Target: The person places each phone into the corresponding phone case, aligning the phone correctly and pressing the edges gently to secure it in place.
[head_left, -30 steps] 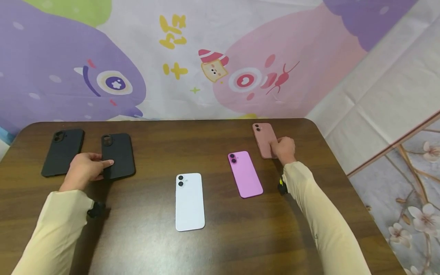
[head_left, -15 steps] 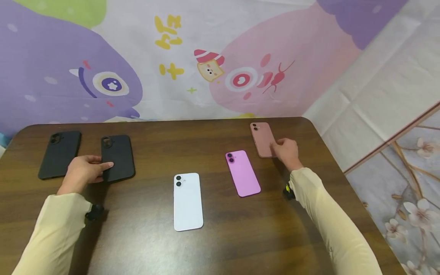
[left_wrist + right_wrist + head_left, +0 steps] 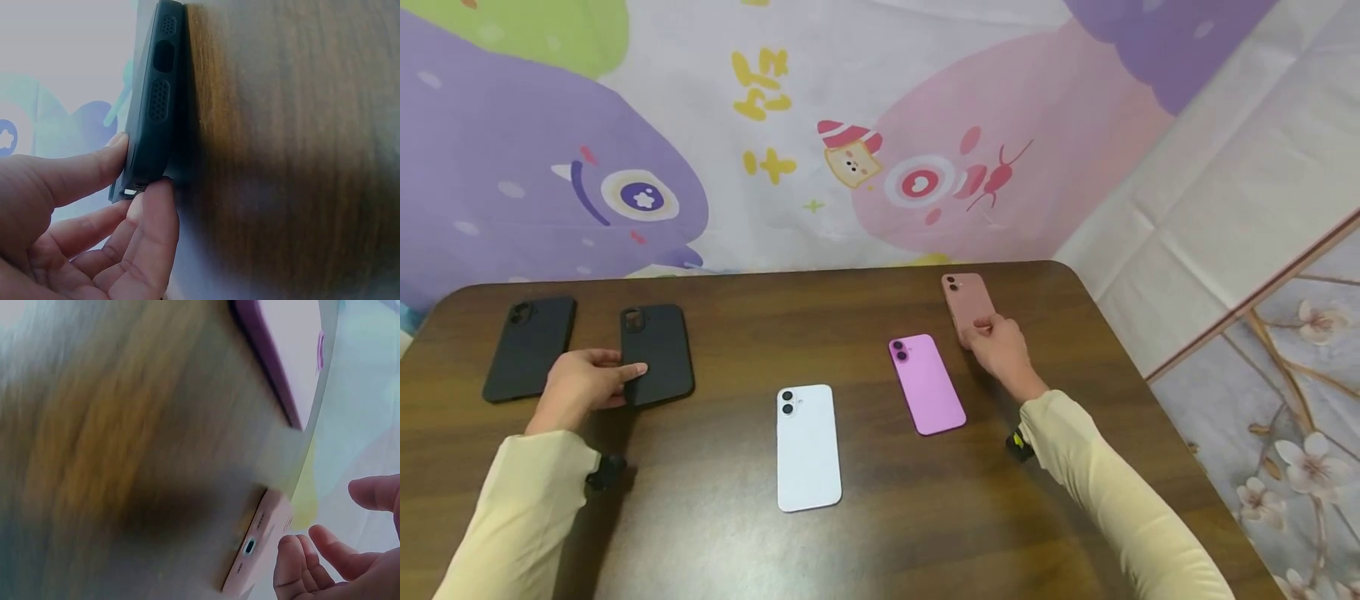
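Left grip pinching the black case by one edge; right grip parted and empty at the salmon-pink phone, where a light side pinch should serve

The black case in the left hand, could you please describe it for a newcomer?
On the brown table, look at its left side. The black case you want is nearer the white phone than the other black case, and it alone is pinched by the left hand.
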A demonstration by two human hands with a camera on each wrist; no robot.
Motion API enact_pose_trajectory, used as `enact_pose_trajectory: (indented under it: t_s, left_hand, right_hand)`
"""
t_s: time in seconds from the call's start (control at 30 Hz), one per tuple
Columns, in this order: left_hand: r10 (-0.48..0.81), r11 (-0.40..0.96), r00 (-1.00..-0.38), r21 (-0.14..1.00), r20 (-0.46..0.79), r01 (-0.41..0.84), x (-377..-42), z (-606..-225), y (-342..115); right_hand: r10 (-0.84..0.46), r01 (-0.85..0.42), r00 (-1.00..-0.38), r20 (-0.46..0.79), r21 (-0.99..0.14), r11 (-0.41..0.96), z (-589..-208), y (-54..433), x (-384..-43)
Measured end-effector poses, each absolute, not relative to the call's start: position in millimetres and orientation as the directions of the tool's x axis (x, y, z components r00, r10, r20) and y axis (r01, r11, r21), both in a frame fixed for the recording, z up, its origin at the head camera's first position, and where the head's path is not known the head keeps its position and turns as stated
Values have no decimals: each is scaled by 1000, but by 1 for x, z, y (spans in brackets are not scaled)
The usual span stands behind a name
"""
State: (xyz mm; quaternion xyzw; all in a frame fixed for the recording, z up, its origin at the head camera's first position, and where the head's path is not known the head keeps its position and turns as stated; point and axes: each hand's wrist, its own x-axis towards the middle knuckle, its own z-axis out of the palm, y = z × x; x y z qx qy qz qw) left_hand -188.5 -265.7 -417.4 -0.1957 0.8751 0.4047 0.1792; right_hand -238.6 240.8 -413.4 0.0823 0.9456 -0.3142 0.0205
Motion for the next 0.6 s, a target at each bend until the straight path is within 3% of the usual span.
enact_pose_trajectory:
  t_s: [0.27, 0.6]
  left_hand:
    - [-193, 602, -871, 647, -451, -468, -188, -419, -265]
    - [-199, 594, -870, 650, -452, -474, -188, -418, -263]
  right_hand:
    - [85, 135, -990, -113, -593, 794, -416, 224, -227]
    - [30, 149, -967, -254, -463, 874, -421, 208, -221]
